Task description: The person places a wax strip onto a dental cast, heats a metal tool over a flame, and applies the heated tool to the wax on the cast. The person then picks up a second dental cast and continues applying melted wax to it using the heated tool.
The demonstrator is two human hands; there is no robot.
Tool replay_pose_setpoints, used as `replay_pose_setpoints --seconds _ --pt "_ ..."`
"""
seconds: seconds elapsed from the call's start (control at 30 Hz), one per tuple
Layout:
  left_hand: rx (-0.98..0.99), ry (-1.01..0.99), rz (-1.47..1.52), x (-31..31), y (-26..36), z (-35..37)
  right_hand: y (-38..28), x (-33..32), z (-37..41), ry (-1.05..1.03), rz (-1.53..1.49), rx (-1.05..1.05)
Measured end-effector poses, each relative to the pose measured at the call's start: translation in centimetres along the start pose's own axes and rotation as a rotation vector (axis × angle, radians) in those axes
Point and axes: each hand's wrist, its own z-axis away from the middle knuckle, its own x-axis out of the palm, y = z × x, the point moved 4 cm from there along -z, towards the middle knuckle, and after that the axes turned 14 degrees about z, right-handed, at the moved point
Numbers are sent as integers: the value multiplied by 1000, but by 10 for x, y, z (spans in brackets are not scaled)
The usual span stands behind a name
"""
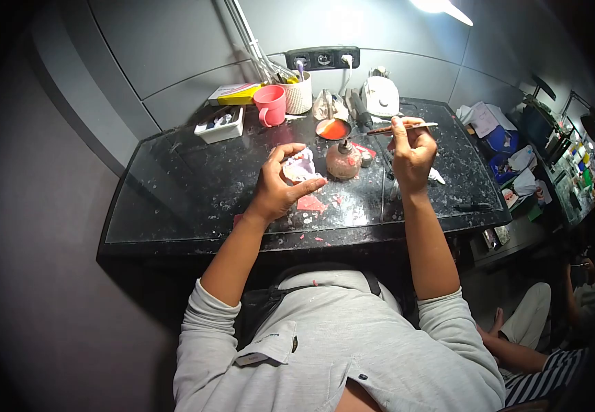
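Observation:
My left hand (pixel 280 182) curls its fingers and thumb around a whitish dental cast (pixel 300 168), held above the table. Raised at the right, my right hand (pixel 413 152) pinches a slim wax knife (pixel 380 130), roughly level, with a brown part to the left and a pale end to the right. Between the hands stands a round, wax-stained spirit burner (pixel 343 162). Just behind it, a small dish (pixel 333 129) contains orange-red wax. Below my left hand lies a flat piece of pink wax (pixel 311 204).
A pink mug (pixel 271 106), a tool holder (pixel 297 95), a white tray (pixel 220 128) and a white device (pixel 380 96) stand along the back. Wax scraps dot the black table (pixel 167 199). At far right, another person's leg (pixel 528 316) shows near a cluttered bench.

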Motion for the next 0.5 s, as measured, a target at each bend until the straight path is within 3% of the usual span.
replay_pose_setpoints --seconds 0.13,0.2,0.3,0.43,0.5 --pt "-38 5 36 2 2 0 2 3 1 -24 38 -32" --pt "48 9 -49 0 -3 -1 -2 2 2 -26 58 -48" --pt "104 -32 -194 -1 -5 -1 -8 5 5 -198 -122 67" --pt "190 -40 -305 1 -1 -1 -24 25 23 -592 -333 -2" --pt "93 -33 -186 3 -2 0 -30 34 32 -618 -350 -48"
